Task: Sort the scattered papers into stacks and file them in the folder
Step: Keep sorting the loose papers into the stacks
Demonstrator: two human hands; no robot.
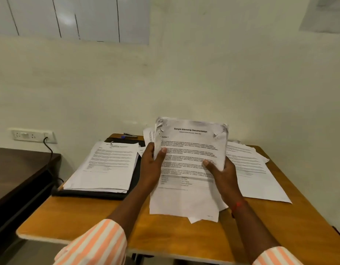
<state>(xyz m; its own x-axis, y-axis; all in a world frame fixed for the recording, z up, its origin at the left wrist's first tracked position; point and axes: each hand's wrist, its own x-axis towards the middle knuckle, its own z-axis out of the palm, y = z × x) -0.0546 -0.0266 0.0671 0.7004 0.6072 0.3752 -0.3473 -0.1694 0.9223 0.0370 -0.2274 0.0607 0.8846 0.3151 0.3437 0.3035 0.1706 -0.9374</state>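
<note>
Both hands hold up a bundle of printed papers (190,150) above the middle of the wooden table (108,217); its top sheet is headed "Sample Internship Documentation" and its upper corners are crumpled. My left hand (152,165) grips the bundle's left edge, thumb on the front. My right hand (220,173) grips the right edge the same way. A neat stack of papers (106,165) lies on an open black folder (89,194) at the table's left. More loose sheets (255,175) lie spread at the right, partly behind the bundle.
A dark desk (16,173) stands to the left of the table. On the wall behind are a socket panel (33,135) with a black cable (49,148) plugged in. A pen (130,136) lies at the table's far edge, close to the wall.
</note>
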